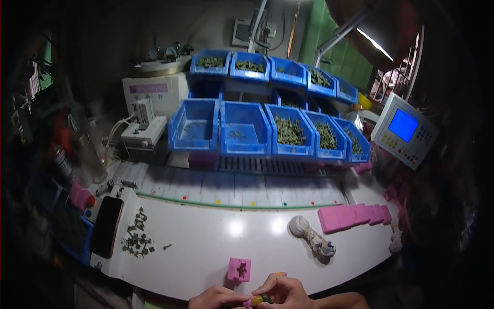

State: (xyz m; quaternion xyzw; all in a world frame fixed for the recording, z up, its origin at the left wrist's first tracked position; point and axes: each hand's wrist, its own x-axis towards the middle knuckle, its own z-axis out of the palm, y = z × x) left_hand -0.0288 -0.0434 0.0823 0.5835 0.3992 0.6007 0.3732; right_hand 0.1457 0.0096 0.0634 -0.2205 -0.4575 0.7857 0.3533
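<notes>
At the table's near edge, my left hand [218,297] and my right hand [286,293] meet, fingers closed around a small piece [255,300] coloured pink, yellow and dark green. I cannot make out its kind. The left fingertips press its pink end, while the right thumb and fingers pinch the rest. A bit of yellow and pink shows behind the right fingers. Just beyond my hands stands a pink block [247,263] with a star-like hollow, in which something greenish brown shows. To its left lie several small dark green pieces [138,241], loosely scattered on the white tabletop [198,260].
Blue bins [244,131], several with green pieces inside, rise in two tiers at the back. A phone [107,226] lies at left. On the right are a tied white cloth bundle [312,238], a row of pink blocks [350,217] and a control panel [404,129] with a blue screen.
</notes>
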